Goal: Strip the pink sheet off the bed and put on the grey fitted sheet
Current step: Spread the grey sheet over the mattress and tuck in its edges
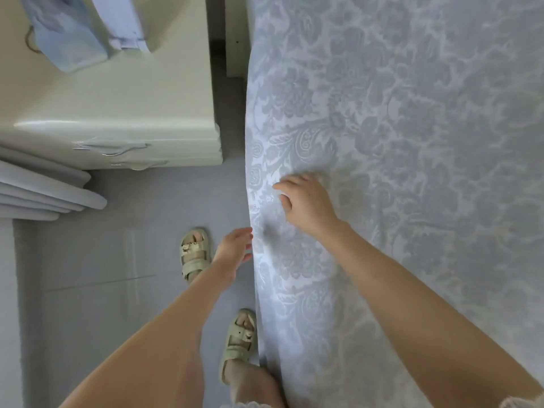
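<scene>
Both hands at the bed's edge, neither one gripping!

The grey floral sheet (412, 113) lies smooth over the bed top and down its side. The right hand (306, 201) rests on it with fingers loose. The left hand (234, 248) touches the side edge with straight fingers. Sandals (194, 254) stand just beside the bed.

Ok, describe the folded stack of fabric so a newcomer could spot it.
Left of the floral-patterned bed stands a cream cabinet. Just below its front, at the frame's left border, lies the folded stack: plain, pale, flat layers, unlike the rumpled light-blue cloth on the cabinet's top.
</scene>
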Demonstrator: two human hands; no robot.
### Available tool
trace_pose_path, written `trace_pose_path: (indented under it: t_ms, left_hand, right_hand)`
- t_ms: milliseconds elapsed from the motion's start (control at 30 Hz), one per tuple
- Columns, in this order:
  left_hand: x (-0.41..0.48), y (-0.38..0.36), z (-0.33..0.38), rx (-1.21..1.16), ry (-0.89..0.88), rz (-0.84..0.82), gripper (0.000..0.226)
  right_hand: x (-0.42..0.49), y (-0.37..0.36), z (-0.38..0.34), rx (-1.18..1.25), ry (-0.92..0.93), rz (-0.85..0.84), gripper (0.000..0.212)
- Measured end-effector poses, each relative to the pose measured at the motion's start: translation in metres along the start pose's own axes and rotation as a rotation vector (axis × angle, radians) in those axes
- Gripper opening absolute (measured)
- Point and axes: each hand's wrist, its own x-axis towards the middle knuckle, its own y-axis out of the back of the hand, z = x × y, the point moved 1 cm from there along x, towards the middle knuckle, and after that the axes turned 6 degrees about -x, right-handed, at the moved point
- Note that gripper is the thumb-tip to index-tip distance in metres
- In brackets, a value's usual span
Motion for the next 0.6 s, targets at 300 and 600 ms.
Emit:
trace_pose_path:
  t_ms: [300,600]
  left_hand:
    - [0.059,-0.028,0.046,-0.264,0.178,-0.242,0.030]
    - [0.107,-0.040,0.091,-0.255,0.104,-0.194,0.038]
  right_hand:
    - [0.144,-0.007,0.006,-0.643,0.735,-0.322,0.014]
    - [0.233,-0.006,0.022,-1.007,0.739,-0.731,0.067]
